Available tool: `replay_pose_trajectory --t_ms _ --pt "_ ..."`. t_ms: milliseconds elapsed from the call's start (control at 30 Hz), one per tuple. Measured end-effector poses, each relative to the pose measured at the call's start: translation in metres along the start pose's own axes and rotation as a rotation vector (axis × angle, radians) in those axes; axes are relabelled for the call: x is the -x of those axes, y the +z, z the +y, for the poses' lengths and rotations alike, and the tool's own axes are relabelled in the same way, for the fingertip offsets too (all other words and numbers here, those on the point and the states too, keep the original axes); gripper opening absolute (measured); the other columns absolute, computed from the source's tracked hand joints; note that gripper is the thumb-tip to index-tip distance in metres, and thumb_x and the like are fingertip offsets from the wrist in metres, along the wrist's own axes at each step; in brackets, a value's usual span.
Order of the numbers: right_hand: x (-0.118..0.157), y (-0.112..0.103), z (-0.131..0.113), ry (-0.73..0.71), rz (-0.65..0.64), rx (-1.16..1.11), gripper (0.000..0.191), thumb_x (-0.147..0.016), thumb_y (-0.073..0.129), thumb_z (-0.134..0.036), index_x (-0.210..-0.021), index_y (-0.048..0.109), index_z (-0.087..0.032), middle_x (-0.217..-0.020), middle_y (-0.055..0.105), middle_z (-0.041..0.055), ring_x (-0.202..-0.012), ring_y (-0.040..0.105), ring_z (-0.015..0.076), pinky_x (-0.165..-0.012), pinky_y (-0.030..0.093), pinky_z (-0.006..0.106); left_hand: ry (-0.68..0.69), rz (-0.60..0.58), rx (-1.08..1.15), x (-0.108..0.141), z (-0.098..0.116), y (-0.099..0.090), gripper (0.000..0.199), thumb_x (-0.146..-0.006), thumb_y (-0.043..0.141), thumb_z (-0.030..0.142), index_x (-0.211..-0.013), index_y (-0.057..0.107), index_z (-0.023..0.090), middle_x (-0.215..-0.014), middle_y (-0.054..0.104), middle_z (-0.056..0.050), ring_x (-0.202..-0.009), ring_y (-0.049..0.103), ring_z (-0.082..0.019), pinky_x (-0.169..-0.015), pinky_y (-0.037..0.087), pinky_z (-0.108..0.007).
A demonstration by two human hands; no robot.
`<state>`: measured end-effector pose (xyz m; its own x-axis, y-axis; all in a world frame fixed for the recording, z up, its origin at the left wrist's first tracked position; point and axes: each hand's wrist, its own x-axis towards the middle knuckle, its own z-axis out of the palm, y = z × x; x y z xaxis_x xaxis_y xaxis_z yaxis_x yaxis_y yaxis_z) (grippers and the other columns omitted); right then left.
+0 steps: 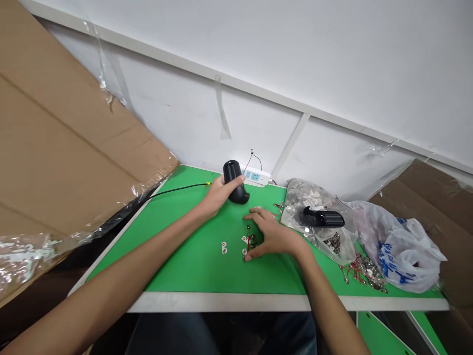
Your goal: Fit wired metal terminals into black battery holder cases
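My left hand [218,193] is closed round a black curved plastic housing [232,172], held above the green tabletop. Thin red and black wires rise beside the housing's far end. Over small metal contact pieces with red wire [249,237], my right hand [271,234] is low, its thumb and fingers apart. Those fingers partly hide the pieces, and nothing shows gripped between them. A small white plate with two round metal spots [223,248] lies to the left of my right hand.
A white power strip [255,176] lies against the wall. On the right are a clear bag [308,195] with another black housing [325,218] on it, a pile of metal contacts [369,271] and a white plastic bag [410,256]. Cardboard [74,133] leans on the left, near a black cable [177,189].
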<state>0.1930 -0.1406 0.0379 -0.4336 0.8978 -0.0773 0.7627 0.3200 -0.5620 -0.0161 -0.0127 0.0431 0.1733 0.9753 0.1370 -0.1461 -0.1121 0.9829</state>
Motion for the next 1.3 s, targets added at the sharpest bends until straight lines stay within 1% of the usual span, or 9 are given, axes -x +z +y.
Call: replay_pose_trajectory --t_ms 167,367,500,633,767,900,1033,1167,1300 --pt "-0.008 -0.008 0.010 0.013 0.117 -0.031 0.074 -0.086 0.084 -0.060 -0.147 0.057 -0.027 -0.161 0.048 0.0150 -0.152 0.046 0.0357 -0.122 0.042 0.052 -0.143 0.037 0.146 -0.004 -0.004 -0.001 0.054 -0.079 0.078 0.071 -0.090 0.072 0.018 -0.083 0.075 -0.008 -0.074 0.069 -0.023 -0.067 0.058 -0.034" --pt "-0.015 -0.014 0.019 -0.070 0.220 -0.105 0.031 -0.105 0.059 -0.031 -0.136 0.066 -0.026 -0.137 0.071 0.0112 -0.129 0.065 0.0296 -0.112 0.049 0.050 -0.161 0.017 0.076 -0.019 -0.015 -0.009 0.060 -0.078 0.075 0.074 -0.090 0.073 0.016 -0.085 0.078 -0.009 -0.070 0.070 -0.021 -0.064 0.057 -0.031" --pt "-0.018 -0.013 0.022 -0.073 0.301 -0.093 0.030 -0.102 0.057 -0.021 -0.130 0.068 -0.023 -0.128 0.074 0.0114 -0.117 0.069 0.0273 -0.104 0.052 0.046 -0.198 -0.019 0.004 -0.022 -0.016 -0.013 0.061 -0.075 0.075 0.074 -0.093 0.074 0.016 -0.087 0.079 -0.009 -0.070 0.070 -0.022 -0.064 0.055 -0.032" --pt "-0.022 -0.008 0.022 -0.080 0.370 -0.016 0.027 -0.101 0.063 -0.024 -0.127 0.071 -0.022 -0.126 0.072 0.0121 -0.121 0.066 0.0290 -0.109 0.049 0.047 -0.128 -0.052 -0.129 -0.021 -0.017 -0.012 0.057 -0.077 0.071 0.073 -0.087 0.074 0.017 -0.082 0.077 -0.007 -0.072 0.067 -0.024 -0.066 0.050 -0.032" --pt "-0.030 -0.002 0.024 -0.131 0.326 0.062 0.024 -0.103 0.060 -0.020 -0.121 0.075 -0.023 -0.120 0.074 0.0107 -0.119 0.065 0.0280 -0.109 0.048 0.045 -0.039 -0.052 -0.243 -0.021 -0.017 -0.012 0.047 -0.078 0.070 0.065 -0.087 0.073 0.020 -0.084 0.075 -0.004 -0.079 0.064 -0.024 -0.071 0.048 -0.031" --pt "-0.034 0.002 0.027 -0.122 0.326 0.077 0.020 -0.105 0.058 -0.019 -0.110 0.077 -0.022 -0.112 0.076 0.0098 -0.112 0.067 0.0266 -0.104 0.050 0.042 -0.015 -0.120 -0.299 -0.018 -0.015 -0.012 0.045 -0.082 0.068 0.063 -0.093 0.074 0.020 -0.087 0.075 -0.003 -0.082 0.063 -0.024 -0.074 0.047 -0.031" --pt "-0.031 0.001 0.027 -0.074 0.344 0.114 0.019 -0.104 0.062 -0.024 -0.119 0.074 -0.021 -0.115 0.074 0.0112 -0.112 0.067 0.0273 -0.100 0.050 0.041 -0.006 -0.165 -0.260 -0.015 -0.014 -0.010 0.053 -0.083 0.068 0.070 -0.097 0.076 0.019 -0.092 0.076 -0.004 -0.085 0.063 -0.024 -0.078 0.046 -0.031" --pt "-0.027 -0.001 0.025 -0.068 0.324 0.144 0.018 -0.104 0.059 -0.018 -0.113 0.074 -0.019 -0.110 0.073 0.0114 -0.108 0.066 0.0268 -0.097 0.050 0.039 -0.021 -0.173 -0.240 -0.016 -0.018 -0.008 0.058 -0.083 0.066 0.075 -0.085 0.073 0.018 -0.077 0.068 -0.003 -0.073 0.057 -0.022 -0.070 0.041 -0.032" --pt "-0.026 -0.001 0.026 -0.068 0.332 0.152 0.017 -0.106 0.056 -0.018 -0.103 0.073 -0.020 -0.103 0.073 0.0095 -0.102 0.067 0.0251 -0.093 0.051 0.038 -0.045 -0.203 -0.306 -0.015 -0.022 -0.008 0.050 -0.085 0.066 0.066 -0.077 0.070 0.018 -0.068 0.061 -0.002 -0.065 0.050 -0.018 -0.064 0.035 -0.031"
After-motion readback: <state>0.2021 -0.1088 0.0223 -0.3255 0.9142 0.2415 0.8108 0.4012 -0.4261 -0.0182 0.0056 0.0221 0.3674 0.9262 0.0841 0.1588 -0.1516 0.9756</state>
